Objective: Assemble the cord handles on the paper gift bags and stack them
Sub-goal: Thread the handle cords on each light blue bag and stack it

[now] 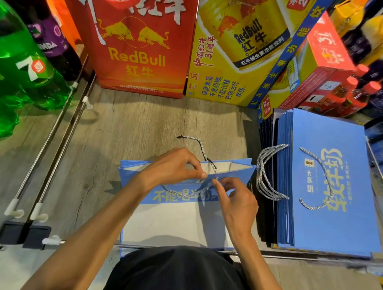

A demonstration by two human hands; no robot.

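Right hand (236, 200) pinches the front cord (182, 193) at the bag's near rim, and left hand (173, 166) pinches that rim right beside it. The blue bag (180, 221) lies flat on the shelf (142, 123), mouth pointing away. A second cord (203, 146) trails out past the mouth, and the finished stack (333, 182) sits just right, on the right hand's side.

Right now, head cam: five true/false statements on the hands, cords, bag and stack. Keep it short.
1. Both hands pinch at the top edge of the blue bag: left hand on its rim, right hand on the front cord. True.
2. The stack of bags lies on the person's left. False: it lies on the right.
3. A second cord reaches past the bag's far edge. True.
4. The stack's top bag has no handle. False: a cord handle loops across its face.
5. The green bottles stand right of the stack. False: they stand at far left.
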